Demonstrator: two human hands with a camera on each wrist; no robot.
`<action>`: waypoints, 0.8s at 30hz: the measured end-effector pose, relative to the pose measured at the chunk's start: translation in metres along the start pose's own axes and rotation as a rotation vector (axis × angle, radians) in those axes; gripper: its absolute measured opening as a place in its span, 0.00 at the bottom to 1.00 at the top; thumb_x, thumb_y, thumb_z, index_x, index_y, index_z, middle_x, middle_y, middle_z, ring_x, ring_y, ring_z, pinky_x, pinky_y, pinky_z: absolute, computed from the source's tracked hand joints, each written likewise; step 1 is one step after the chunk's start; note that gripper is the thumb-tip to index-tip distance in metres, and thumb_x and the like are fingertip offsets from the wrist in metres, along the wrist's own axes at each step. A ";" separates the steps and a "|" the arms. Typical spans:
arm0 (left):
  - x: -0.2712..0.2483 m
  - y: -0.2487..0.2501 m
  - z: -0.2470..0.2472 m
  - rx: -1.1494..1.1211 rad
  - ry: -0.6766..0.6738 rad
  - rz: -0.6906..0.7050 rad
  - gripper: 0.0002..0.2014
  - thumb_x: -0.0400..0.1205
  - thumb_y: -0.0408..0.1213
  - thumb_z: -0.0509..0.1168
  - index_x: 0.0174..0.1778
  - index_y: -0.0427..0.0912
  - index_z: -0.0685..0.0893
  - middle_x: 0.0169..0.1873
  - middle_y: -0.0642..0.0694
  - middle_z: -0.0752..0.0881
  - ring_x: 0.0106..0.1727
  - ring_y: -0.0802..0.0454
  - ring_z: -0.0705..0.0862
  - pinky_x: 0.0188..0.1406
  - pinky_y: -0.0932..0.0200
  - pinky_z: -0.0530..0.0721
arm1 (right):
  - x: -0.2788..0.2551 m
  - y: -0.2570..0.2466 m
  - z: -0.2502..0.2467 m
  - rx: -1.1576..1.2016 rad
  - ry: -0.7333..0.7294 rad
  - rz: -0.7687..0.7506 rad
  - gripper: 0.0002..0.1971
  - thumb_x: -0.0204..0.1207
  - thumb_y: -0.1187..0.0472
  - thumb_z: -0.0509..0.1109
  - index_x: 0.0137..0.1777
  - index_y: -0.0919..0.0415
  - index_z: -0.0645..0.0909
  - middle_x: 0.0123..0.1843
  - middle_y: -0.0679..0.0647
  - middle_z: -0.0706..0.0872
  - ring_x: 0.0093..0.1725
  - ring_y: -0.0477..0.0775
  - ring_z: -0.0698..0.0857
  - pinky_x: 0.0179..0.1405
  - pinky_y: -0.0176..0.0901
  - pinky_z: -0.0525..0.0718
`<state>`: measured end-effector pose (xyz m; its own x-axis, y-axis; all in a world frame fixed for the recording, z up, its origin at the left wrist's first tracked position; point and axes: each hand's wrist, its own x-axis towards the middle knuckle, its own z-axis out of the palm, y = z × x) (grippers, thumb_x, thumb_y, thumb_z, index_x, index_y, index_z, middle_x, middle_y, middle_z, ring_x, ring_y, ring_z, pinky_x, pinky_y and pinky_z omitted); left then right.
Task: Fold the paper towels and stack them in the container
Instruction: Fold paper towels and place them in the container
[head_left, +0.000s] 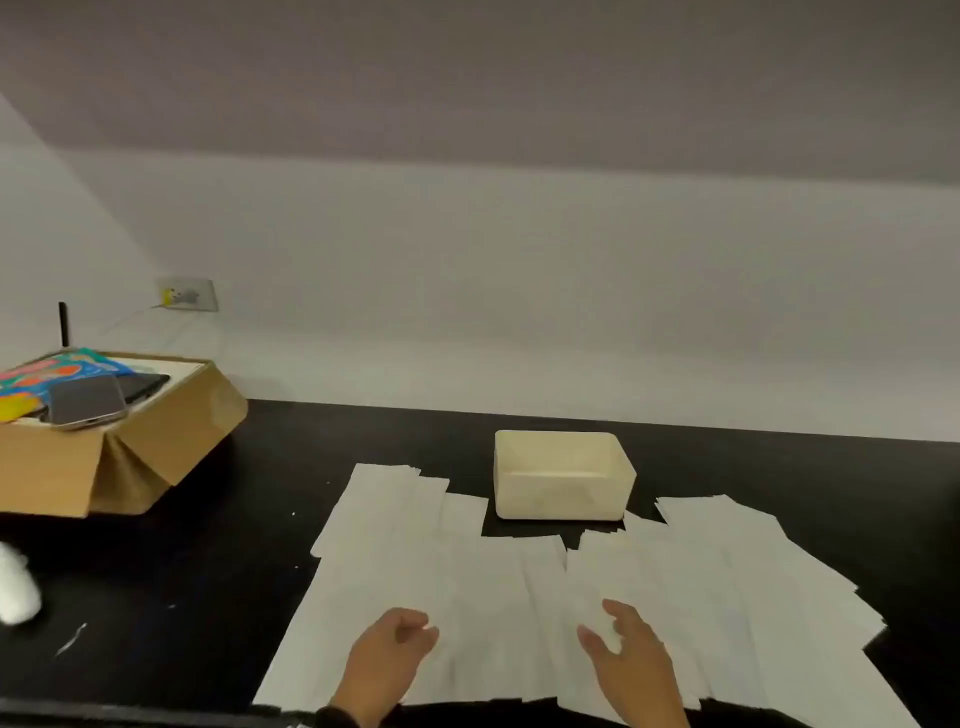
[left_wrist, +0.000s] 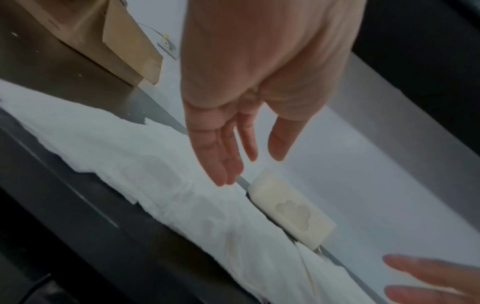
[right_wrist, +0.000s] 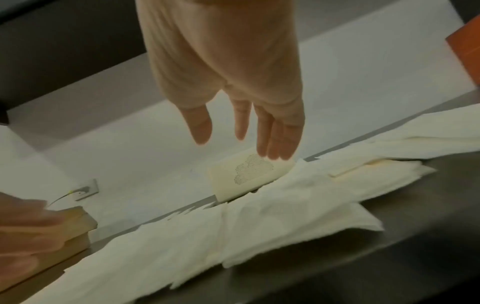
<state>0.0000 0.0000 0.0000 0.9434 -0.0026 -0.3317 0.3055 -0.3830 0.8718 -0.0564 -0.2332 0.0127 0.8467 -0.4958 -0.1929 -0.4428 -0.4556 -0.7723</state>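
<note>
Your left hand (head_left: 387, 657) and right hand (head_left: 626, 649) hover empty, fingers loose, over flat overlapping white paper towels (head_left: 519, 587) on black worktop (head_left: 218, 571). Empty cream rectangular plastic container (head_left: 563, 475) beyond, likely within reach for stacking.

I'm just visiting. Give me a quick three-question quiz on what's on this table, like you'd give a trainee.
1. True or false: the cream container already holds folded paper towels.
2. The cardboard box is on which side of the table? A left, B right.
3. Fill in: the left hand and the right hand are holding ____.

Key: 1 false, it looks empty; 2 A; 3 nothing, both hover open over the towels.
</note>
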 end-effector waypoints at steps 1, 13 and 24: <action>0.006 -0.002 0.003 0.010 0.007 0.002 0.06 0.79 0.40 0.68 0.50 0.49 0.81 0.54 0.47 0.85 0.52 0.50 0.82 0.59 0.57 0.80 | 0.004 -0.001 0.005 0.003 -0.060 -0.002 0.27 0.77 0.52 0.69 0.75 0.55 0.69 0.73 0.59 0.75 0.72 0.56 0.73 0.72 0.44 0.69; 0.046 0.019 0.040 0.118 0.004 -0.159 0.28 0.81 0.42 0.66 0.73 0.35 0.68 0.70 0.39 0.75 0.71 0.44 0.75 0.66 0.59 0.74 | 0.044 -0.028 0.061 -0.003 -0.265 0.105 0.30 0.77 0.54 0.68 0.77 0.59 0.63 0.76 0.59 0.72 0.74 0.57 0.72 0.71 0.42 0.71; 0.079 0.007 0.056 0.008 -0.152 -0.234 0.30 0.68 0.48 0.72 0.63 0.35 0.79 0.55 0.44 0.86 0.55 0.46 0.85 0.60 0.51 0.84 | 0.071 -0.027 0.089 0.172 -0.342 0.234 0.23 0.75 0.58 0.70 0.68 0.67 0.74 0.63 0.58 0.82 0.62 0.58 0.82 0.64 0.46 0.80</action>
<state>0.0699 -0.0544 -0.0403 0.8166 -0.0515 -0.5748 0.5114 -0.3970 0.7621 0.0420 -0.1897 -0.0339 0.7911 -0.2845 -0.5415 -0.6033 -0.2164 -0.7676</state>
